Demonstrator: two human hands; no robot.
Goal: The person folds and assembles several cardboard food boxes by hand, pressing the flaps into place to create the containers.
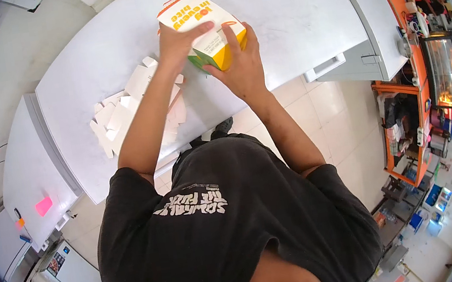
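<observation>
A white food carton (195, 12) with orange lettering and yellow and green lower sides sits over the table's far part, between my two hands. My left hand (178, 43) grips its left side, with the thumb laid across the printed face. From the near right, my right hand (241, 62) holds the yellow and green end, its fingers bent over the edge. The fingers' undersides are hidden, as is the carton's bottom. Beside my left forearm, several unfolded white carton blanks (116, 121) lie in a loose pile, partly covered by that arm.
The carton and blanks are on a pale table (76, 83) with a seam at its far side. An orange shelf (402, 135) full of goods stands at the right. At the left are another white table (22, 150) with a pink cup (44, 206) and a white fridge (78, 274).
</observation>
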